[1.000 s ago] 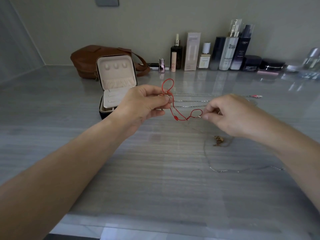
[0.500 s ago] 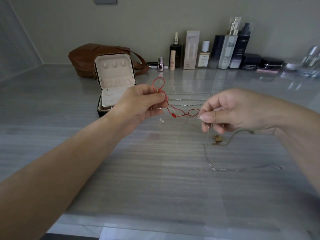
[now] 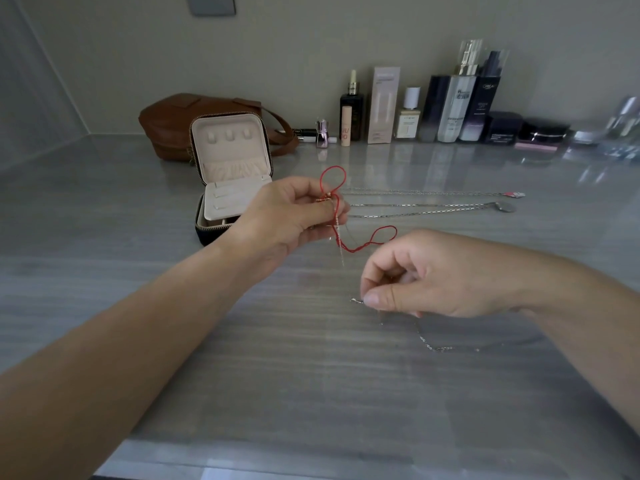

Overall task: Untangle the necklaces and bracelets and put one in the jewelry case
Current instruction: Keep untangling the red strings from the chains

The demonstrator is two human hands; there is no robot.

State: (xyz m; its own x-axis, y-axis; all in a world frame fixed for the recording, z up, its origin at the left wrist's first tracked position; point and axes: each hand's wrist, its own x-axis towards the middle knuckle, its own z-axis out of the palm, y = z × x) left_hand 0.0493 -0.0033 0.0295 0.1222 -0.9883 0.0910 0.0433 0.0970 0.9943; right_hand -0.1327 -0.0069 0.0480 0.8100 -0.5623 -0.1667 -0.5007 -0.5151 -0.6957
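Grey streaked countertop runs under both my arms, with the open jewelry case standing at the back left, just behind my left hand. That hand's thumb and forefinger pinch the red cord bracelet at its crossing, 1 loop standing above the pinch and 1 hanging below; a fine strand dangles there too. My right hand sits low near the counter, thumb and forefinger closed on the clasp end of the thin silver chain, whose slack trails onto the surface. Whether that chain threads through the red cord I cannot tell. Nothing is cased yet, I judge. To do this well I should keep the left pinch firm, draw the chain out slowly along its own path, and stop at any snag rather than tug. 2 straightened necklaces lie well apart behind.
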